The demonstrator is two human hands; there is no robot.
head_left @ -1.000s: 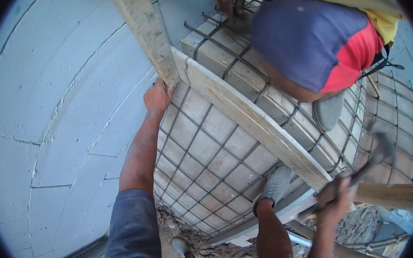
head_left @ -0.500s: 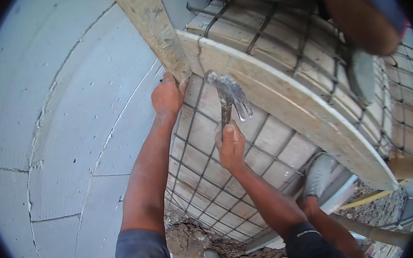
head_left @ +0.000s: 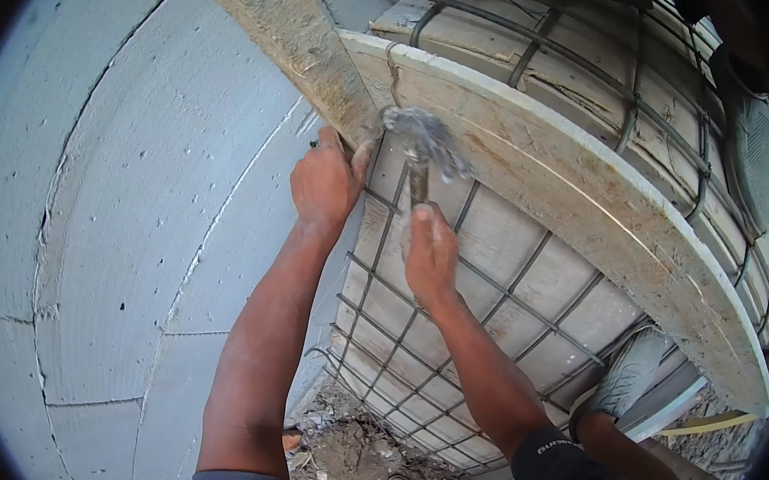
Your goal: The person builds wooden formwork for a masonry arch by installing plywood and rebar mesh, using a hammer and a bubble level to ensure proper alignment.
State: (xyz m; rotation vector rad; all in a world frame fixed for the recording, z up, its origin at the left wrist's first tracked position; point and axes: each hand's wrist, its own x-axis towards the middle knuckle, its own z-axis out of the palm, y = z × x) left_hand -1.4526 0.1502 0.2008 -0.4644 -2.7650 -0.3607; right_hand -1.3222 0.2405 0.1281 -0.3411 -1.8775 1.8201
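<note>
The hammer (head_left: 421, 136) has a dull grey metal head, blurred. The upright board (head_left: 303, 46) at the upper middle is rough wood under a dried grey crust. The long plank (head_left: 583, 213) is pale, coarse-grained wood. The mesh (head_left: 392, 322) is dark matt steel. The wall (head_left: 126, 217) at left is matt grey, pitted block.

The hammer (head_left: 417, 146) sits at twelve o'clock from the right hand (head_left: 430, 254). The left hand (head_left: 325, 183), at nine o'clock from the hammer, clasps the plank (head_left: 304, 55). Mesh (head_left: 430, 337) lies behind both.

Pale grey block wall (head_left: 126, 217), crossed by thin joint lines; dark rebar grid (head_left: 465, 324) is seen over beige panels; pale plank (head_left: 602, 212); steel-grey hammer (head_left: 422, 141).
</note>
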